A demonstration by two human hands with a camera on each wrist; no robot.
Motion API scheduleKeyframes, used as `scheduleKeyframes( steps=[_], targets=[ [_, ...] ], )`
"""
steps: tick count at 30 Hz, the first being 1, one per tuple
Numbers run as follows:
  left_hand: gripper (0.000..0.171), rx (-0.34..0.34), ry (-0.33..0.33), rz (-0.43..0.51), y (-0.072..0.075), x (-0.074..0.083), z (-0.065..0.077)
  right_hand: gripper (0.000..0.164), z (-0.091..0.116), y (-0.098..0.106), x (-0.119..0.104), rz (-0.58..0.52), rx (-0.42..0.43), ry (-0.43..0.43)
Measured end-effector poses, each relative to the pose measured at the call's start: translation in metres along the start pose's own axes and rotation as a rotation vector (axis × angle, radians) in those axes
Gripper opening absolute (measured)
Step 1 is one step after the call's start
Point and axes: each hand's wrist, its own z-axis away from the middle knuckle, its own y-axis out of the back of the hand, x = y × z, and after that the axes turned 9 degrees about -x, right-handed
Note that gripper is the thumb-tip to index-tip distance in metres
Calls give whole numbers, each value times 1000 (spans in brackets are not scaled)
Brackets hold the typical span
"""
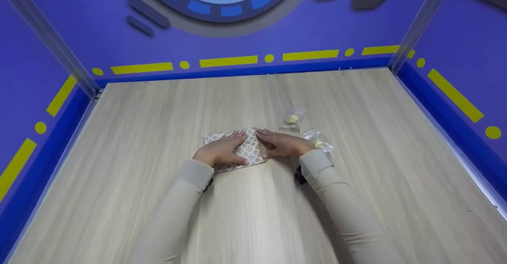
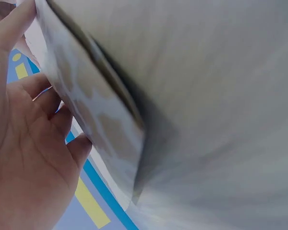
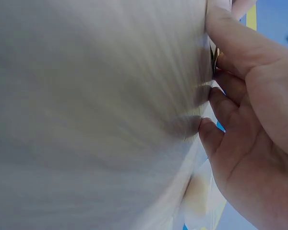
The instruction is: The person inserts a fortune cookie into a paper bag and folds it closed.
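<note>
A flat, rectangular, beige-and-white patterned packet lies on the pale wood-grain table. Right of the packet lies a clear plastic pouch; behind-right, a second clear plastic pouch.

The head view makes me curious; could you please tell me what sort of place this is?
It looks like a purpose-built work booth, perhaps a recording station: printed blue-purple panels stand round a wood-grain table, with metal posts at the back corners.

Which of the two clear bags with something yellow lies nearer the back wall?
The left bag, farther back; the other bag lies beside the right sleeve.
</note>
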Motion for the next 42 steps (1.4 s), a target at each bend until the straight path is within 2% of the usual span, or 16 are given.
scheduleKeyframes(
  steps=[9,19,30,42],
  targets=[
    [91,11,5,-5,0,2,0,74,-2,-1,1,2,-7,-34],
    [87,49,4,-8,1,3,0,75,-1,1,0,-12,-7,-34],
    [82,87,4,-60,0,3,-2,74,-2,0,2,-19,-14,-37],
    [78,141,-23,-82,1,4,-2,74,-2,0,2,-6,-6,-33]
  ],
)
